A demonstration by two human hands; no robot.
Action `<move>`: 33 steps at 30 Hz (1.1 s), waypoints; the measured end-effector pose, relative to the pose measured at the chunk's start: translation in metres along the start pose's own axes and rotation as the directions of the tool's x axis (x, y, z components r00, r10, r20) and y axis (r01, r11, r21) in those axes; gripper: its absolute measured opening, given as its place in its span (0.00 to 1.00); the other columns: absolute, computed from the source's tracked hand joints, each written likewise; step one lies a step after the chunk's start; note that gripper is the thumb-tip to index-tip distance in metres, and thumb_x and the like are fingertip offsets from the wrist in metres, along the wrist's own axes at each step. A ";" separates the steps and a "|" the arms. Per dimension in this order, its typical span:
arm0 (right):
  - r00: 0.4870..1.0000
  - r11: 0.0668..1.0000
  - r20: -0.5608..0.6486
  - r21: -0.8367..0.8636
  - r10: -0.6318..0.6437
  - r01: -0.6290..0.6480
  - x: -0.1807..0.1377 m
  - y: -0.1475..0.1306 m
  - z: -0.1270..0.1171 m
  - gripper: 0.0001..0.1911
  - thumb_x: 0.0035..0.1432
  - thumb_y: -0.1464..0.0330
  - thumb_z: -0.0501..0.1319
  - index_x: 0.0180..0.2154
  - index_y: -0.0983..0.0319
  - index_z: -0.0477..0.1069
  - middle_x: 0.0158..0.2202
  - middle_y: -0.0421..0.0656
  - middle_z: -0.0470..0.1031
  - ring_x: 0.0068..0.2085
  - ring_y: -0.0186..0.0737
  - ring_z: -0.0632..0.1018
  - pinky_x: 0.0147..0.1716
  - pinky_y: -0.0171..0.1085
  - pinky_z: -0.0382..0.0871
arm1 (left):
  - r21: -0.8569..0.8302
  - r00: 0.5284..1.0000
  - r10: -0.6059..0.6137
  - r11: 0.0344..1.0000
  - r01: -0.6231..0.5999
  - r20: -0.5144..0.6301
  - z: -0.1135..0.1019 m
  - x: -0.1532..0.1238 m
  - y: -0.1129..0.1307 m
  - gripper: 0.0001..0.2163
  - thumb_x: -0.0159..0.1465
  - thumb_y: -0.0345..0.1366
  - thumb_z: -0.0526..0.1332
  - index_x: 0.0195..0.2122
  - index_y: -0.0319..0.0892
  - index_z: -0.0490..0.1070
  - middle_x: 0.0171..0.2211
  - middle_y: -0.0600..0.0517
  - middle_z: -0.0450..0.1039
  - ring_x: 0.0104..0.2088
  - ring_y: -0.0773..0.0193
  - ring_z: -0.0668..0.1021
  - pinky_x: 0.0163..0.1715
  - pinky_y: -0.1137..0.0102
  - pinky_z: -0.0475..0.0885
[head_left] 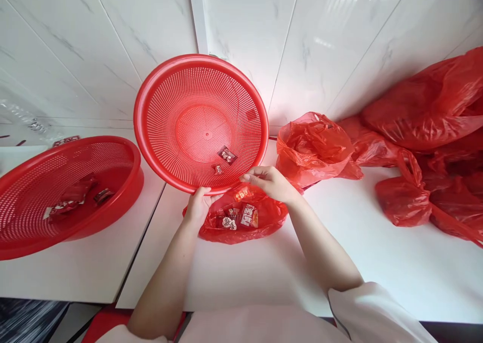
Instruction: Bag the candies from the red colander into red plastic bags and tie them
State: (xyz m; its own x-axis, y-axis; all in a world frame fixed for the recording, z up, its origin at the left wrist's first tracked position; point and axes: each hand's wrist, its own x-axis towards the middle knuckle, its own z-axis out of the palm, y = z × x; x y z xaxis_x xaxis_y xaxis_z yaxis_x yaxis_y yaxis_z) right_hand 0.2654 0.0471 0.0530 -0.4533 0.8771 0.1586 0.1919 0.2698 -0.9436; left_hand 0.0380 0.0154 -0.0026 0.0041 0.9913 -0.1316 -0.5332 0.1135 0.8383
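Note:
A red plastic basket [207, 116] with perforated sides is tilted to face me. In it lie a dark red wrapped packet [227, 155] and a small red wrapped sweet [218, 170]. Just below its front rim, a red plastic bag [226, 237] gapes, with several wrapped snacks [249, 216] inside and an orange packet [242, 194] at its far side. My left hand [199, 208] is closed at the bag's left edge, its thumb against the basket rim. My right hand [268, 183] is over the right of the rim, fingers pinched; what they hold, if anything, is hidden.
Another red basket [124, 192], holding a few dark red packets [75, 194], stands on the left table section. To the right are an open red bag [317, 147] and several filled red bags [422, 111]. A white tiled wall [245, 21] rises behind the white table [339, 222].

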 end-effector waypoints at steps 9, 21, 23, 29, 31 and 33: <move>0.982 0.937 -0.153 -0.346 -0.110 0.051 0.003 0.008 0.010 0.12 0.64 0.62 0.56 0.40 0.61 0.74 0.37 0.44 0.78 0.39 0.40 0.77 0.42 0.39 0.69 | 0.008 0.992 -0.046 0.999 0.046 0.120 0.030 -0.019 -0.020 0.16 0.58 0.31 0.58 0.48 0.42 0.73 0.45 0.48 0.78 0.54 0.50 0.74 0.54 0.50 0.70; 0.977 0.894 0.203 -0.426 -0.059 0.142 -0.002 0.011 0.009 0.29 0.58 0.58 0.62 0.59 0.59 0.65 0.56 0.49 0.72 0.55 0.49 0.74 0.56 0.47 0.66 | -0.031 0.984 -0.057 0.997 0.064 0.170 0.036 -0.022 -0.022 0.19 0.58 0.30 0.58 0.51 0.42 0.72 0.47 0.47 0.77 0.54 0.50 0.74 0.54 0.50 0.69; 0.970 0.914 0.231 -0.375 -0.071 0.156 -0.002 0.009 0.005 0.33 0.53 0.61 0.67 0.60 0.56 0.65 0.56 0.47 0.72 0.55 0.50 0.74 0.56 0.48 0.67 | -0.052 0.984 -0.044 0.997 0.053 0.170 0.034 -0.019 -0.018 0.18 0.59 0.29 0.57 0.51 0.41 0.72 0.46 0.47 0.77 0.53 0.50 0.75 0.54 0.49 0.69; 0.975 0.988 0.187 -0.083 -0.117 0.134 -0.003 0.001 0.004 0.22 0.56 0.70 0.64 0.53 0.58 0.72 0.47 0.45 0.79 0.48 0.42 0.79 0.51 0.45 0.73 | -0.035 0.991 -0.034 0.999 0.039 0.132 0.027 -0.013 -0.011 0.16 0.59 0.30 0.56 0.47 0.38 0.74 0.44 0.45 0.78 0.53 0.50 0.75 0.55 0.50 0.69; 0.981 0.993 0.156 0.045 -0.113 0.108 -0.005 -0.003 0.005 0.23 0.56 0.68 0.64 0.54 0.59 0.70 0.46 0.46 0.79 0.47 0.43 0.80 0.50 0.46 0.74 | -0.030 0.989 -0.043 0.998 0.047 0.142 0.025 -0.012 -0.009 0.16 0.59 0.31 0.56 0.47 0.38 0.74 0.44 0.45 0.78 0.53 0.50 0.75 0.56 0.50 0.68; 0.985 0.981 0.119 0.169 -0.121 0.100 -0.007 -0.009 0.005 0.27 0.56 0.66 0.64 0.58 0.60 0.65 0.43 0.45 0.80 0.48 0.44 0.79 0.49 0.46 0.75 | -0.027 0.986 -0.053 0.998 0.058 0.158 0.024 -0.012 -0.008 0.16 0.60 0.31 0.56 0.47 0.37 0.75 0.44 0.45 0.78 0.52 0.50 0.76 0.56 0.52 0.68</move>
State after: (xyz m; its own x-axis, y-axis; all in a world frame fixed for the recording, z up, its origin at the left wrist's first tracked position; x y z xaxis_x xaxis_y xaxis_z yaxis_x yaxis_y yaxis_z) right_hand 0.2621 0.0359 0.0592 -0.5737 0.7843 0.2363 -0.0043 0.2856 -0.9583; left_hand 0.0623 0.0040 0.0049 0.1658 0.9820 -0.0905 -0.5544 0.1687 0.8150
